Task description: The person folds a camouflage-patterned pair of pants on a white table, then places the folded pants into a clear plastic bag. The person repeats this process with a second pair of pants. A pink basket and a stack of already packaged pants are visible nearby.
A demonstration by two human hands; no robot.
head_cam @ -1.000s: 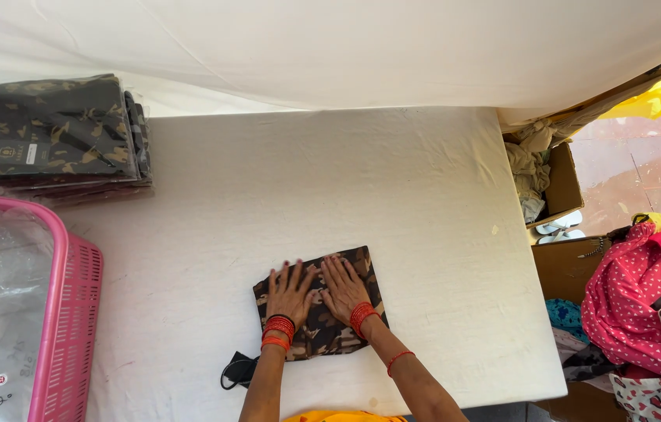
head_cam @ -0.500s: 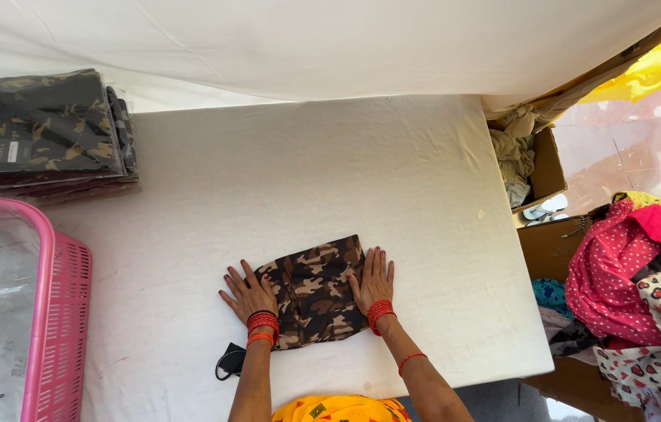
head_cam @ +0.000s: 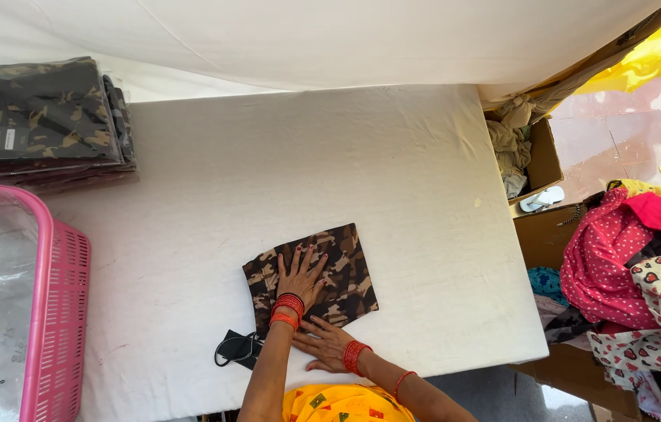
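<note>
Your left hand presses flat, grasping nothing, on the folded camouflage cloth at the worktop's near edge (right hand flat too, just beside it); likely smoothing, so keep pressure even.

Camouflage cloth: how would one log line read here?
left hand: flat on folded camouflage cloth | right hand: on white table, at cloth's near edge | pink basket: left

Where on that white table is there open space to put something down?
The widest bare stretch of the table lies between the folded camouflage cloth and the far edge, and on to the right edge. It is crowded at left: the stack of packed garments and pink basket. The left hand presses the cloth; the right hand lies beside it.
</note>
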